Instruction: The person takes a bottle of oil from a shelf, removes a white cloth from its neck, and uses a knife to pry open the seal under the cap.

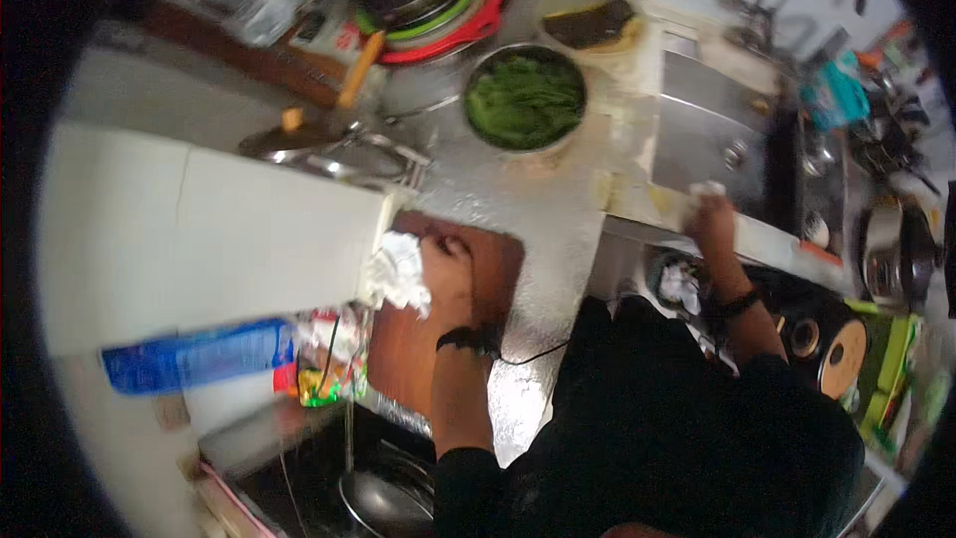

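Over the brown cutting board [407, 355], my left hand [448, 269] is blurred, with a crumpled white tissue or cloth [399, 273] gripped at its left side. The white piece hangs beside the end of a pale wall or panel [224, 232]. My right hand [709, 224] is closed around a small white wad [706, 189] at the front rim of the steel sink or stove area [702, 142]. Blur hides the fingers of both hands. A metal pot of green leafy vegetables [526, 101] stands on the wet-looking metal counter [463, 179] ahead.
Behind the pot are a tub of dark food [590, 21] and stacked basins with red [493, 11] and green rims. A lidded pan [328, 153] sits left. Below my right arm is a bin-like container with white scraps [680, 288]. A dark cord [534, 355] crosses the counter.
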A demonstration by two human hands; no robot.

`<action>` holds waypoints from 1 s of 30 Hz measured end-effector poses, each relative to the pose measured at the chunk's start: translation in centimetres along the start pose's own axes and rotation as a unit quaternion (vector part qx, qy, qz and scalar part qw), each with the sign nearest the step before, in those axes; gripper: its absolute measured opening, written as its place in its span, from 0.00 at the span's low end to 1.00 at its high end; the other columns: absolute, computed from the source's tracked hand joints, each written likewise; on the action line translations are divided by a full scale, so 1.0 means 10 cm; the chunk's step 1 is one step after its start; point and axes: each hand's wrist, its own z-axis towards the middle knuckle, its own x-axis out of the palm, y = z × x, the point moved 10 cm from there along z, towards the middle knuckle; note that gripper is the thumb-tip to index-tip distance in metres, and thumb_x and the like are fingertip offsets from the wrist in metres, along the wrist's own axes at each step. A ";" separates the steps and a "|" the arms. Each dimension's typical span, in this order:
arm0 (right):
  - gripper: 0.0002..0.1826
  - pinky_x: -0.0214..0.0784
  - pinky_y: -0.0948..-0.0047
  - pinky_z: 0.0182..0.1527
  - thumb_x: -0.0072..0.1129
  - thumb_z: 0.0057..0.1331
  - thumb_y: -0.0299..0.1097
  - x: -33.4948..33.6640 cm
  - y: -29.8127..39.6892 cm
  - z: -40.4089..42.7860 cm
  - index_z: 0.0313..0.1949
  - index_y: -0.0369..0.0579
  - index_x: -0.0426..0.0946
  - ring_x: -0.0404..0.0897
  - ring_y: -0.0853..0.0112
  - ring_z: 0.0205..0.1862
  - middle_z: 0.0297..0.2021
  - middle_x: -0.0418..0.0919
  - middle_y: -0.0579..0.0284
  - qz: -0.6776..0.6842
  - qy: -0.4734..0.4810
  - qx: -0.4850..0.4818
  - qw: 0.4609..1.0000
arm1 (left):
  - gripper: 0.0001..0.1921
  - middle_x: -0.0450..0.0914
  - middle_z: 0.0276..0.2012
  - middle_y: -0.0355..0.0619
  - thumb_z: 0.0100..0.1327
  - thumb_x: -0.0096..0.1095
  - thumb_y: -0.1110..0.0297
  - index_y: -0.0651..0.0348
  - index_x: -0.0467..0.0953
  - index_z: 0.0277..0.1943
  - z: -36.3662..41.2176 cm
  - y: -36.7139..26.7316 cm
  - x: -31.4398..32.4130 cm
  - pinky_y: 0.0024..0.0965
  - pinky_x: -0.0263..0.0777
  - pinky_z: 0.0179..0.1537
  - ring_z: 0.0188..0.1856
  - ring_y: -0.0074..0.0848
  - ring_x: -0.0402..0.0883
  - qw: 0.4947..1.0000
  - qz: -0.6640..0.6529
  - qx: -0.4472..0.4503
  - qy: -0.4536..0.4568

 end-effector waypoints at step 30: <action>0.19 0.67 0.51 0.56 0.57 0.59 0.29 -0.29 -0.58 -0.34 0.50 0.36 0.76 0.74 0.45 0.52 0.46 0.77 0.39 0.080 0.146 0.048 0.985 | 0.13 0.79 0.41 0.61 0.60 0.60 0.65 0.67 0.79 0.40 -0.72 -0.53 -0.13 0.49 0.73 0.48 0.45 0.55 0.77 0.997 0.064 0.036 -0.008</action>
